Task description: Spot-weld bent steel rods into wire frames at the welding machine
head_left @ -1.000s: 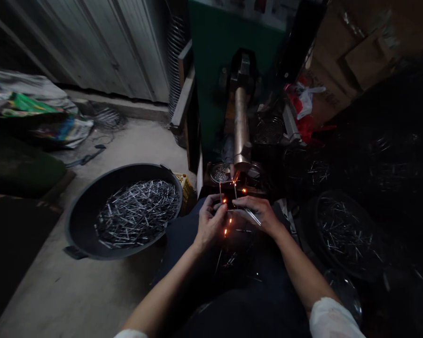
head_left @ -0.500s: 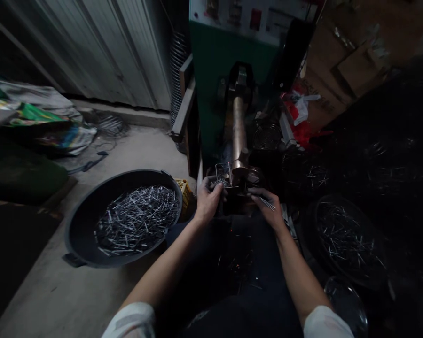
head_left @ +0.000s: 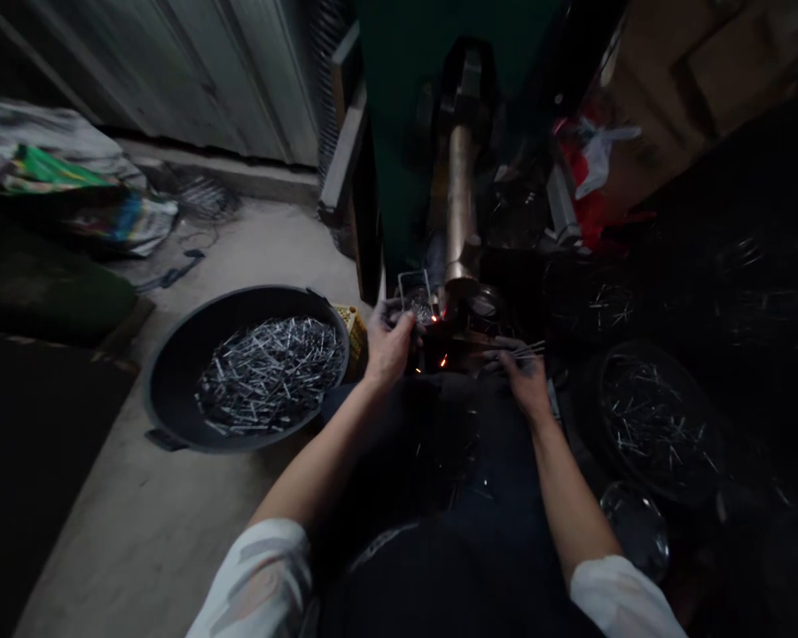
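Observation:
Pinched between the fingers of my left hand (head_left: 388, 344) is a bent wire frame (head_left: 428, 285), standing upright beside the lower end of a copper-coloured machine arm (head_left: 461, 204). Bright orange sparks (head_left: 442, 361) glow just below that end and by the wire. My right hand (head_left: 525, 379) is right of the arm, its fingers closed on several thin metal rods (head_left: 530, 349) that point to the right. Dark smudges cover the fingertips of both hands. The exact contact between wire and machine is too dark to make out.
A black tub (head_left: 166, 390) heaped with short metal rods (head_left: 272, 377) stands on the left, a yellow crate (head_left: 352, 337) behind it. Another dark tub (head_left: 602, 399) with rods is at right. The green machine body (head_left: 399, 142) rises ahead; cardboard boxes (head_left: 738, 80) lie back right.
The view has tilted down. Orange sparks have flared at the machine's lower end. My right hand has moved right, away from the arm's tip, and its rods have swung nearly level.

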The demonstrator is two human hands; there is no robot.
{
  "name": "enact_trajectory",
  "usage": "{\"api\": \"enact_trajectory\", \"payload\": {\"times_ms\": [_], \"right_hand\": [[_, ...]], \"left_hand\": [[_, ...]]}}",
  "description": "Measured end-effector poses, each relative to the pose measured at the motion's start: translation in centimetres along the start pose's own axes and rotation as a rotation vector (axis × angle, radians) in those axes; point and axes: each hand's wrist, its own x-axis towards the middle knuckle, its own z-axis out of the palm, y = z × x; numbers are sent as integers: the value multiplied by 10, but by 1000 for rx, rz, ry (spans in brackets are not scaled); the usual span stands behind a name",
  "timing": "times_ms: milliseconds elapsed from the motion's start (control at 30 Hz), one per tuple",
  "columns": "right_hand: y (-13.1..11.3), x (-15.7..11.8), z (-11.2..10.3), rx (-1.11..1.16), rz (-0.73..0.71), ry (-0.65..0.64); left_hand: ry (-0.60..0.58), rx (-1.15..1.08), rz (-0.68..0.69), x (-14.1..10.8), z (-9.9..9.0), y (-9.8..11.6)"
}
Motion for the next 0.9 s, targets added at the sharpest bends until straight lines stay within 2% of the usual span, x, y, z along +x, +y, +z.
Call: {"api": "enact_trajectory", "payload": {"times_ms": [67,167,233,267,300,333,433,467,567,633,700,800,900], "right_hand": [[8,-11,-11,-19,23,4],[21,-23,-27,-4,54,48],[27,-26,-31,34,64,73],[28,-25,-31,43,62,75],[29,-25,-30,39,56,71],[29,-24,-28,23,46,67],[25,-22,-21,-50,13,84],[24,-22,-18,-62,3,97],[22,-24,-16,-60,-21,133],[23,-25,-17,-48,-30,145],[24,-25,-19,-41,-31,142],[26,-25,-20,-37,-34,132],[26,-25,-19,-37,-37,115]], "left_hand": [[138,-59,-7,3,-34,1],[426,-165,18,4,-95,-1],[508,-153,-39,-6,-119,-8],[468,-68,-39,-15,-123,-13],[357,69,-32,-28,-121,-19],[190,245,-8,-42,-113,-25],[-461,816,153,-89,-74,-43],[-614,986,197,-103,-61,-47],[-905,1383,250,-135,-34,-59],[-1040,1524,239,-150,-27,-66],[-1106,1604,186,-161,-24,-74],[-1105,1668,102,-172,-20,-85],[-1080,1696,74,-177,-15,-91]]}}
